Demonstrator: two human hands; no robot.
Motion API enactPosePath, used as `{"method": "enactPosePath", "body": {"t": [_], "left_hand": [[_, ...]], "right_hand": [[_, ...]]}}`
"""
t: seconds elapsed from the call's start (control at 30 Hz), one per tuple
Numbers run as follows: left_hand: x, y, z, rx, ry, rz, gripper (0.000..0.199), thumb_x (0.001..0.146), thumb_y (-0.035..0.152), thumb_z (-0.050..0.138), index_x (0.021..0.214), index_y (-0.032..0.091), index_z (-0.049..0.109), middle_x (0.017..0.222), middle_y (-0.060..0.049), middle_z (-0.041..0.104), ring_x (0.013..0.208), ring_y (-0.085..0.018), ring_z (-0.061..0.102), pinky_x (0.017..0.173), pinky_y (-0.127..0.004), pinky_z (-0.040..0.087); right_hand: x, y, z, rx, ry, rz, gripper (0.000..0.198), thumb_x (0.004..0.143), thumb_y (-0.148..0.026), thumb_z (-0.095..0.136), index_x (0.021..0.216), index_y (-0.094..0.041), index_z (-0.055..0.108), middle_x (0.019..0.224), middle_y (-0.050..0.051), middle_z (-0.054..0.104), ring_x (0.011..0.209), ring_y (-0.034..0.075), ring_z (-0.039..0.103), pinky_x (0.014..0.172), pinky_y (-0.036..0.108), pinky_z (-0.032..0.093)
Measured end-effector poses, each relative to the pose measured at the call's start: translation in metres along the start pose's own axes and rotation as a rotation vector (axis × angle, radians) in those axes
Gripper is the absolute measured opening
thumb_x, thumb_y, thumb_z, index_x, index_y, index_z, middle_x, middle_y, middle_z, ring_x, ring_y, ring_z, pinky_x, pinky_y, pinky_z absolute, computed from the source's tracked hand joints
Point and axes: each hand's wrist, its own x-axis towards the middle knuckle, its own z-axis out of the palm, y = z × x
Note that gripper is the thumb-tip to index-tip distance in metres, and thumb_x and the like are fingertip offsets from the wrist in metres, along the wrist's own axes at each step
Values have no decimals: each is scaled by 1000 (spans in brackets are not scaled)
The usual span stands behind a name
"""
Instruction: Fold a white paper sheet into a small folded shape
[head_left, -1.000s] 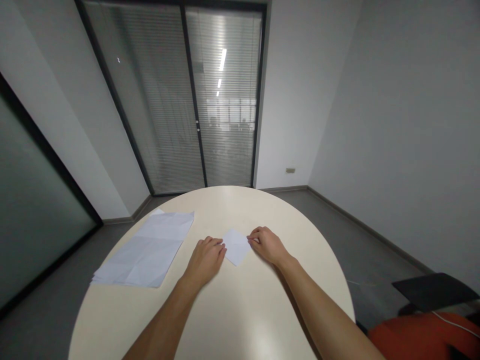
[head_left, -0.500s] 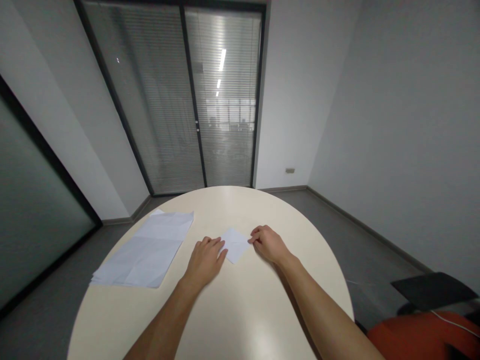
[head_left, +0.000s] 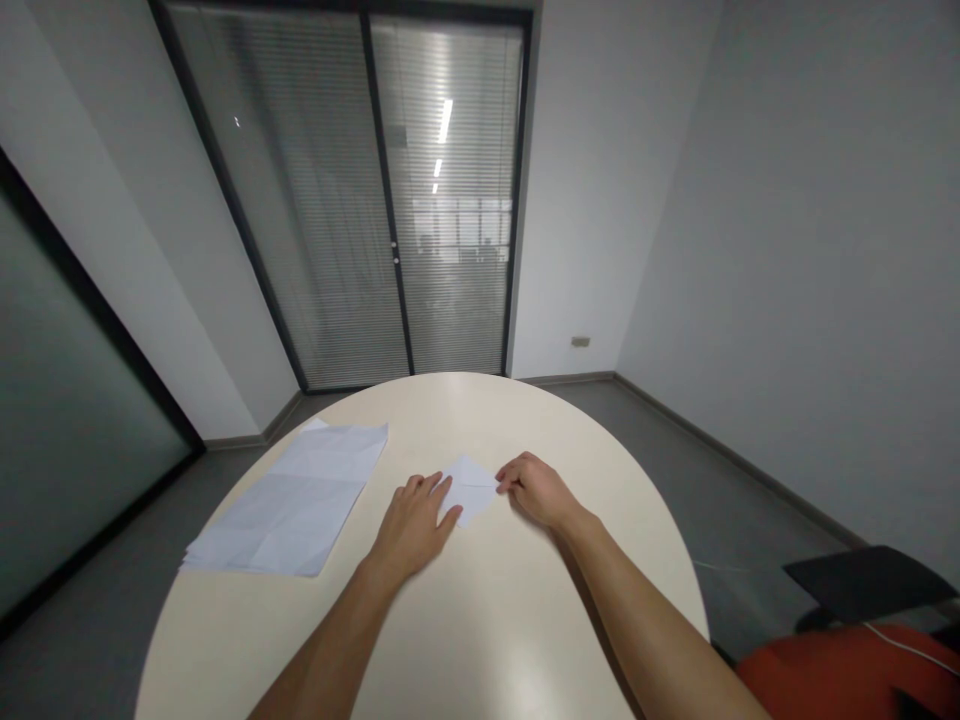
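Note:
A small folded sheet of white paper (head_left: 471, 488) lies with its corners pointing up and sideways on the round table, a crease line running across its right half. My left hand (head_left: 416, 515) rests at its left side, fingers apart, with fingertips and thumb lying on the paper. At the right corner, my right hand (head_left: 538, 490) has thumb and fingers pinched together on the paper. The exact grip of the right fingertips is partly hidden.
Larger creased white sheets (head_left: 296, 505) lie stacked on the left of the cream table (head_left: 465, 620). An orange and black chair (head_left: 840, 670) stands at the lower right. Beyond the table is a glass partition with blinds (head_left: 457, 300).
My left thumb and fingers have shifted slightly and spread wider over the paper. My right fingers have moved a little at the right corner, where a crease line now shows.

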Motion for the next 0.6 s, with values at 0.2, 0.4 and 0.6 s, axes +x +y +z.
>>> {"method": "enactPosePath", "body": {"t": [0.2,0.4,0.6], "left_hand": [[0,-2,3,-4,7,-24,50,101,47,41,141,20,56,148,-12,55,135,-31,46,111,-47,37],[-1,-2,2,-24,16,25,48,99,48,48,133,18,63,143,-13,58,133,-31,49,114,-47,35],[0,0,1,-73,17,69,44,95,46,57,124,14,66,139,-15,59,133,-30,50,115,-45,34]], "right_hand": [[-1,-7,3,95,-89,-140,50,69,1,46,88,-26,82,91,-1,80,94,18,69,92,29,50],[0,-11,12,149,-41,-170,46,77,-1,47,100,-23,80,102,2,78,100,19,68,96,31,49],[0,-7,17,120,22,-187,38,85,-8,53,111,-21,77,113,5,75,110,22,62,100,34,48]]}}
